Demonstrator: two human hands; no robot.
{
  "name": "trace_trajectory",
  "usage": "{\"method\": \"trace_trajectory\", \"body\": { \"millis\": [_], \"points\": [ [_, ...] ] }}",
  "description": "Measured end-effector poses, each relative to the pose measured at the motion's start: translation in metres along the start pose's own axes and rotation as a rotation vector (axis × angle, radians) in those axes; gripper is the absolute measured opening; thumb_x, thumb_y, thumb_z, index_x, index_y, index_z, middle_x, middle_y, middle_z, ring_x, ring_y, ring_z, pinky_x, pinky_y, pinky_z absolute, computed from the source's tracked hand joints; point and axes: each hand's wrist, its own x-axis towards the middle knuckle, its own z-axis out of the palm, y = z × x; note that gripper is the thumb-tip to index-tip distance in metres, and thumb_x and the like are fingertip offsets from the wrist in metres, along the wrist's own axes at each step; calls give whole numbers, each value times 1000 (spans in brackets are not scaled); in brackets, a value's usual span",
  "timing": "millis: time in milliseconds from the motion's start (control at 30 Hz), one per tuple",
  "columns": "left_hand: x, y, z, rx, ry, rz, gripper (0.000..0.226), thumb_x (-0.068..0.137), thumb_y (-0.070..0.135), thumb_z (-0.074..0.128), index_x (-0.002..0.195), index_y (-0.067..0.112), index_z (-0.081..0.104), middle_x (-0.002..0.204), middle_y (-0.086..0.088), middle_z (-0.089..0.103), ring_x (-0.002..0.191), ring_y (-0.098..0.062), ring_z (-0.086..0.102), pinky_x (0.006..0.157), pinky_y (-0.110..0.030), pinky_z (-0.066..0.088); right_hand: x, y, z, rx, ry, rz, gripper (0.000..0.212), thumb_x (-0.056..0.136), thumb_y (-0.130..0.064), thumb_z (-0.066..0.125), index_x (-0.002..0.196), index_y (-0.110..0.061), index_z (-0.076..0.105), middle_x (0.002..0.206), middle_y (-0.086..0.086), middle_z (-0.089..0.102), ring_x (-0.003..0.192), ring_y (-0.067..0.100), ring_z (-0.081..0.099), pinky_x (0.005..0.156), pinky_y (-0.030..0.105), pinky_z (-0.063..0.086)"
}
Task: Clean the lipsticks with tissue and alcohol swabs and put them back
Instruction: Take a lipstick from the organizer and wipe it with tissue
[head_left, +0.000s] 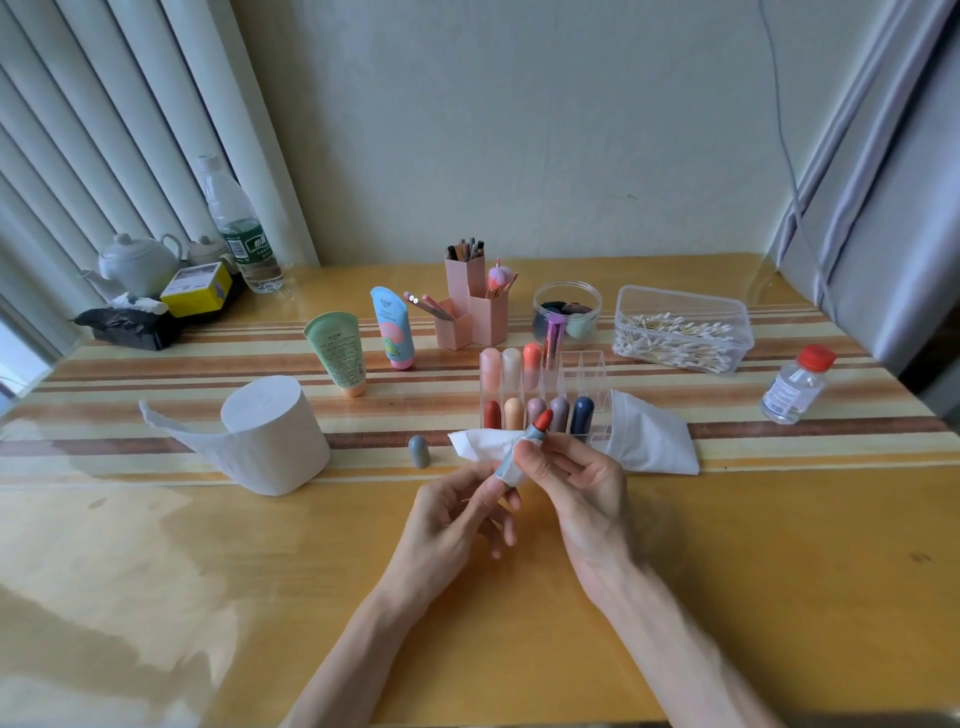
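**Wiping open lipstick, mid-clean**

Holding status: left hand (467, 514) pinches the base of the lipstick (519, 449) between thumb and curled fingers. Right hand (582, 488) has thumb and forefinger closed on the tissue (475, 446), pressing it to the upper barrel just below the bullet. Neither hand is slack.

Key geometry: the tube's long axis runs lower-left to upper-right. The base sits in the left fingers, and the bullet tip points up and away toward the organizer (592, 371). The bullet sticks out just past the right fingertips, so the right hand is the nearer one for wiping it. The tissue fans out left of the barrel, beside the bullet rather than over it.

Look: grey-blue barrel, orange-red bullet extended, slanted tip. Can't tell whether residue is left on it.

Location: lipstick is in the air above the table (727, 545), just in front of the organizer's front row. Its grey cap (418, 451) stands on the table left of the hands, apart from them.

Judgement: tissue stage only. The alcohol bottle (795, 389) and swab box (680, 332) sit well off to the right, nearer the right hand. Free organizer slots show at its right end.
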Motion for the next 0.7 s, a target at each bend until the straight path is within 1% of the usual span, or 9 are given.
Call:
{"method": "trace_trajectory", "body": {
  "millis": [67, 167, 267, 333, 433, 500, 567, 633, 700],
  "points": [
    [0, 0, 1, 32, 16, 9, 23, 105, 18, 55, 110, 2, 70, 91, -11, 70, 65, -25, 64, 55, -32, 52, 0, -1, 0, -10, 8, -5, 29, 79, -19, 82, 103, -4, 79, 101, 11, 81, 94, 16, 76, 80, 21, 57],
    [-2, 0, 4, 104, 125, 72, 29, 92, 19, 74, 119, 10, 69, 94, -11, 76, 62, -27, 70, 50, -31, 53, 0, 0, 0, -14, 27, -10, 31, 78, -21, 83, 104, -5, 80, 103, 10, 81, 101, 18, 77, 83, 21, 57],
    [-3, -1, 4, 198, 206, 137, 23, 85, 15, 83, 107, 11, 75, 78, -8, 76, 56, -21, 69, 52, -23, 50, -1, 1, 1, -28, 27, -7, 33, 77, -22, 84, 104, -4, 80, 104, 11, 81, 104, 19, 77, 86, 22, 57],
    [-4, -2, 3, 259, 259, 173, 21, 82, 15, 86, 101, 14, 77, 76, -3, 75, 56, -18, 69, 56, -21, 51, -1, 2, 1, -33, 29, 1, 35, 76, -23, 84, 104, -3, 80, 104, 11, 81, 104, 20, 77, 86, 23, 58],
    [-7, -6, 2, 415, 384, 283, 27, 76, 21, 90, 100, 22, 77, 79, 7, 75, 57, -16, 69, 59, -29, 58, 1, 5, 0, -34, 52, 11, 34, 76, -22, 85, 104, -2, 80, 103, 12, 81, 105, 21, 77, 84, 21, 58],
    [-8, -6, 2, 432, 424, 297, 27, 77, 23, 89, 100, 23, 77, 72, 7, 74, 55, -16, 69, 58, -34, 59, 2, 6, 0, -45, 68, 15, 33, 77, -23, 85, 103, -4, 81, 103, 12, 81, 106, 20, 77, 84, 20, 57],
    [-9, -5, 3, 385, 399, 258, 26, 80, 27, 86, 103, 19, 77, 66, 3, 74, 55, -17, 70, 57, -40, 60, 2, 8, -2, -41, 66, 22, 34, 76, -25, 85, 104, -6, 81, 103, 10, 81, 105, 17, 77, 84, 19, 57],
    [-9, -3, 3, 340, 350, 224, 27, 82, 27, 85, 106, 18, 77, 67, 0, 74, 57, -22, 71, 55, -45, 59, 2, 7, -2, -48, 59, 26, 38, 73, -29, 84, 104, -7, 81, 103, 7, 82, 105, 14, 76, 84, 18, 57],
    [-9, -3, 4, 286, 317, 183, 25, 83, 23, 85, 106, 17, 77, 70, -3, 75, 59, -27, 71, 54, -45, 58, 2, 9, -3, -54, 44, 19, 37, 73, -30, 83, 103, -8, 81, 103, 6, 82, 106, 12, 76, 84, 16, 56]
  ]
}}
